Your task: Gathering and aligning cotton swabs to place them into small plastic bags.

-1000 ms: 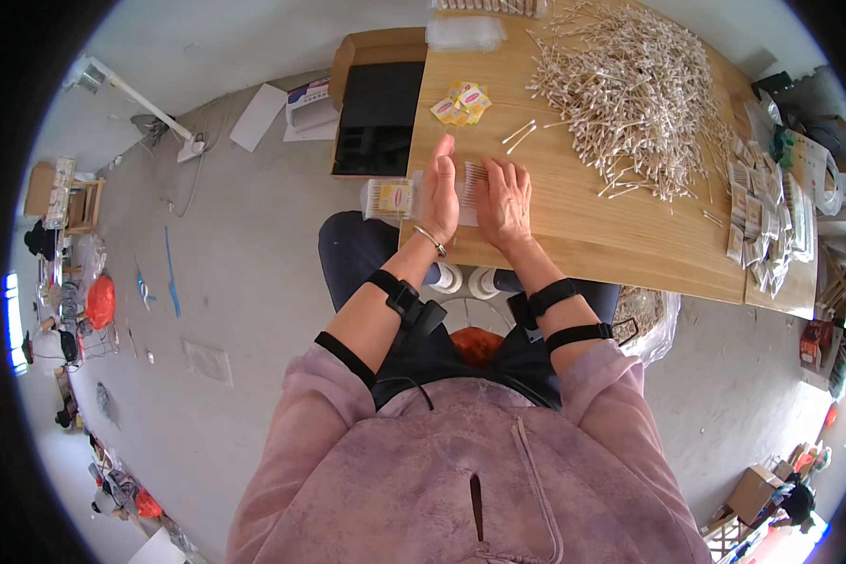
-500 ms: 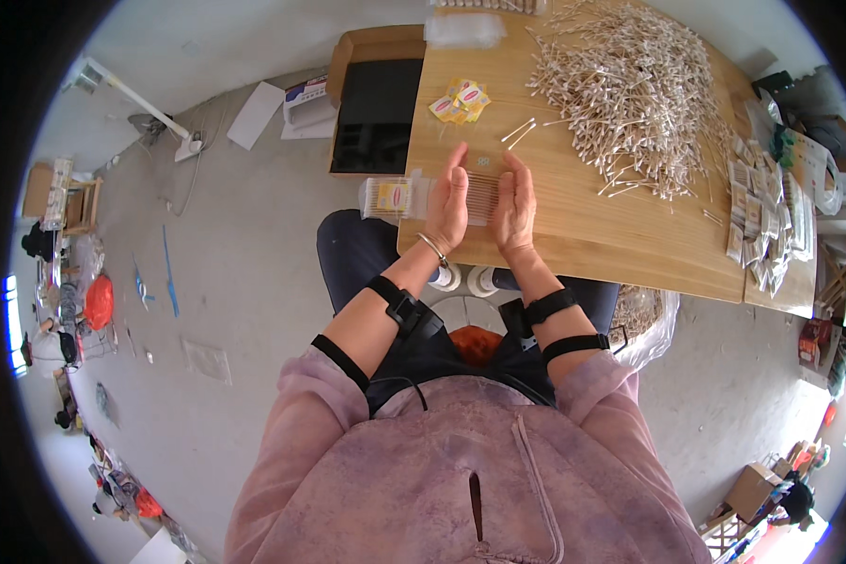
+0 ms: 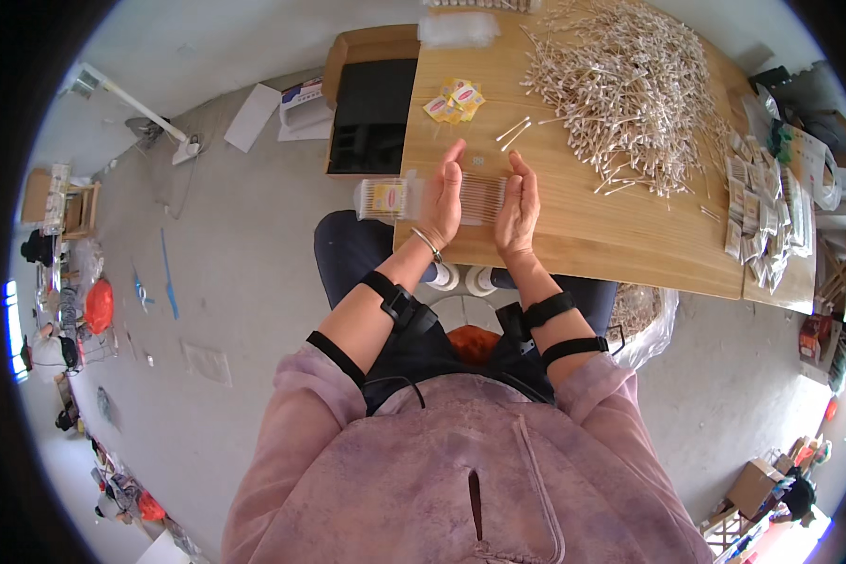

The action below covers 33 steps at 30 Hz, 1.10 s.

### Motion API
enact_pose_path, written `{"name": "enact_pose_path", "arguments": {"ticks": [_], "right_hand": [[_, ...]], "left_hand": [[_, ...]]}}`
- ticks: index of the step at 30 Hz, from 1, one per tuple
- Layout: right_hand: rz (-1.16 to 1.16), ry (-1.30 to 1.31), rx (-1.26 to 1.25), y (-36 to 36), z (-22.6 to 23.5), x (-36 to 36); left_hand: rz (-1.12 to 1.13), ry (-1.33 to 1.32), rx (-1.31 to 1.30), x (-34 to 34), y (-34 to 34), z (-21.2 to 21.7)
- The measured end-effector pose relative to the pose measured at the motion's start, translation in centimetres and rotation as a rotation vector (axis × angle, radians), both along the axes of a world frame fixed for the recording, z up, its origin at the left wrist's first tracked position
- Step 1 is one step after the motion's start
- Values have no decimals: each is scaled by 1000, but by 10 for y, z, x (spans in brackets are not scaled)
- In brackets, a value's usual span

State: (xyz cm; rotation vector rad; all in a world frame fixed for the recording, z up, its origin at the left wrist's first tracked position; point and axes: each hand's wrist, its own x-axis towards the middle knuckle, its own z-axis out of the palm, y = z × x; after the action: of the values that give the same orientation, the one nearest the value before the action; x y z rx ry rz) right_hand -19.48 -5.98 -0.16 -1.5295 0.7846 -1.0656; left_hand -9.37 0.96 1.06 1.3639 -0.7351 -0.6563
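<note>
A row of cotton swabs lies side by side on the table's near left part, between my two hands. My left hand stands on edge at the row's left end, its fingers straight. Facing it at the right end, my right hand is also held upright with fingers stretched out. Left of my left hand, a clear plastic bag with swabs and a yellow card inside reaches past the table edge. My palms hide both ends of the row.
A large heap of loose swabs covers the table's far right. Yellow cards and two loose swabs lie ahead of my hands. Filled packs pile up at the right, clear bags at the back. An open carton adjoins the table's left edge.
The gap between my hands has widened slightly, my left hand shifting a little left and my right hand a little right. The whole view has drifted slightly.
</note>
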Motion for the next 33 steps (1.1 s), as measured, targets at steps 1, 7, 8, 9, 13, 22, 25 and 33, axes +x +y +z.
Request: {"name": "enact_pose_path", "arguments": {"ticks": [1,7,8,9,13,22,25,33], "right_hand": [[9,24,3,1,3,2],[88,70,8,1,11,2],[115,74,-4,1,12,2],[118,74,-4,1,13,0],[82,129,-122,-2,12,-3],[150,157,-125,6,11,-4],[204,197,-163,-2,13,-15],[369,1013,-865,9,16,-32]], "left_hand": [[-31,2,16,0,2,0],[5,-27,-21,-7,7,-8],[7,-27,-21,-8,7,-10],[64,-25,-36,-10,5,-11],[173,9,-113,-12,1,-17],[90,-38,-37,-11,6,-11],[129,62,-87,-14,3,-14],[60,-26,-56,-11,4,-8]]}}
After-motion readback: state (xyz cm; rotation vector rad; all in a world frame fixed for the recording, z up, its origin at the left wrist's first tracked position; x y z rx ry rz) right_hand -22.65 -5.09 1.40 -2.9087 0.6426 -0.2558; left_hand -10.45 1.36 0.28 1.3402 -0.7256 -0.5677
